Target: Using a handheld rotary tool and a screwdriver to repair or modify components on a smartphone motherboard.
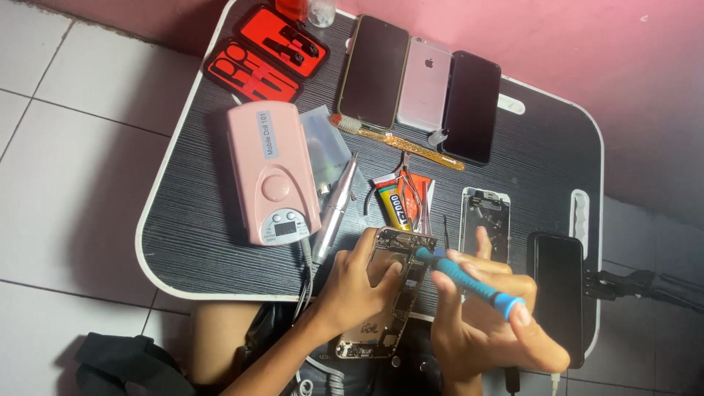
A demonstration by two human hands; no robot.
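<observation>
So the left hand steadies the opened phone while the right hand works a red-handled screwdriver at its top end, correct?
Not quite: the screwdriver has a blue handle, not red, as the head view shows. The rest holds: the left hand steadies the opened phone and the right hand works the screwdriver at its top end.

The screwdriver tip [419, 253] is too small to tell; the red bottle [292, 7] is cut off.
</observation>
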